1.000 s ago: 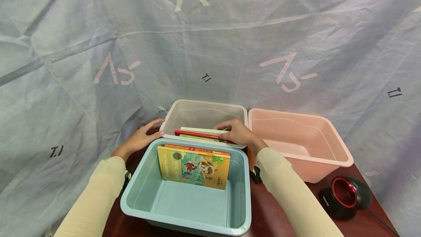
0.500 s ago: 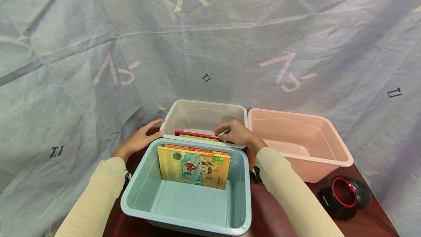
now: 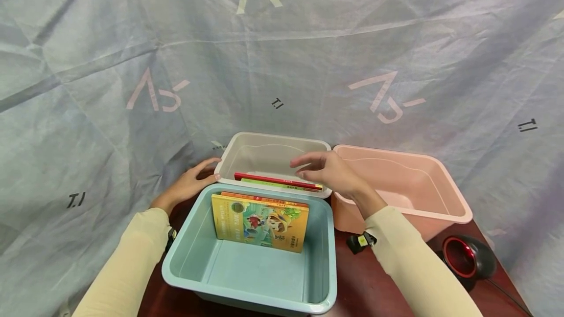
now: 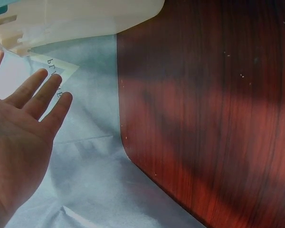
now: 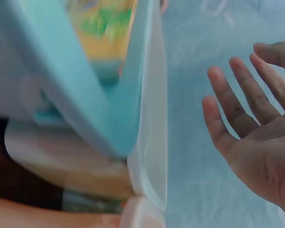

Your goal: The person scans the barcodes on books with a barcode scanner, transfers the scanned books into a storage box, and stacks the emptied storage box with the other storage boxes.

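Observation:
In the head view my left hand (image 3: 190,184) rests with spread fingers on the left rim of the grey-white bin (image 3: 273,137). Above that bin's right end is my right hand (image 3: 334,172), fingers apart and nothing held; the right wrist view also shows this hand (image 5: 261,128) empty. A red book (image 3: 277,180) and a green one (image 3: 264,183) stand along the near wall inside the grey-white bin. Nearer, the blue bin (image 3: 246,302) holds a yellow picture book (image 3: 260,224), upright against its far wall, with orange-red spines (image 3: 264,199) behind it.
To the right of the grey-white bin stands a pink bin (image 3: 440,229). A black device with a glowing red ring (image 3: 460,257) sits on the dark red table (image 3: 370,287) at the right, its cable trailing off. Grey printed cloth (image 3: 282,62) hangs behind the bins.
The white book seen earlier in the grey-white bin has dropped out of view. My right hand has risen and moved right, off the books, uncovering the red book's right end. My left hand has stayed put.

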`<state>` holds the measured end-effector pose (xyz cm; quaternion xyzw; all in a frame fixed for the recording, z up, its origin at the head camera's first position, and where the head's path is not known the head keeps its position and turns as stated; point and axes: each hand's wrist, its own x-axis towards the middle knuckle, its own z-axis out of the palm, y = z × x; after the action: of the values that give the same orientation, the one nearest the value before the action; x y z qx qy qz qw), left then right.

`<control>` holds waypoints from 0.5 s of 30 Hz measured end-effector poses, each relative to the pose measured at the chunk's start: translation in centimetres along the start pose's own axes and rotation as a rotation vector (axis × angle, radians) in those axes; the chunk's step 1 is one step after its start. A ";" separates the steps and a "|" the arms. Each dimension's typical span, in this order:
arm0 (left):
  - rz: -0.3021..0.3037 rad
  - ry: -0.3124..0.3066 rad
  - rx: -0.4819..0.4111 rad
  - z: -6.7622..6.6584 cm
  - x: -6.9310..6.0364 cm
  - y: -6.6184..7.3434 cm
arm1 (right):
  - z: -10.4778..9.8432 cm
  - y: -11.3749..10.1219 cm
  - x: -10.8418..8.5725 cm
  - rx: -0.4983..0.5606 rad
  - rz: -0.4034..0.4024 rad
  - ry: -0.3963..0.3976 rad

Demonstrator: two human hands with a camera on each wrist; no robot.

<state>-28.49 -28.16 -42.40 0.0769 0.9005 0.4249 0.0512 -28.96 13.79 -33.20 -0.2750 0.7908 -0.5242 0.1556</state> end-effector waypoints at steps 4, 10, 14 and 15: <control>-0.003 0.000 0.011 0.1 0.1 -0.3 | 1.6 -0.1 -1.2 0.053 0.010 -0.049; -0.011 0.007 -0.001 0.0 -0.1 -0.1 | 4.4 1.7 -2.2 0.072 0.087 -0.074; -0.015 0.007 -0.001 0.0 -0.2 0.1 | 5.2 2.2 -2.4 0.079 0.082 -0.075; -0.016 0.006 -0.001 0.0 -0.2 0.1 | 5.3 2.2 -2.4 0.075 0.065 -0.077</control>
<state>-28.26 -28.10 -42.35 0.0684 0.9010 0.4253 0.0517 -24.87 11.96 -37.45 -0.2630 0.7724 -0.5373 0.2132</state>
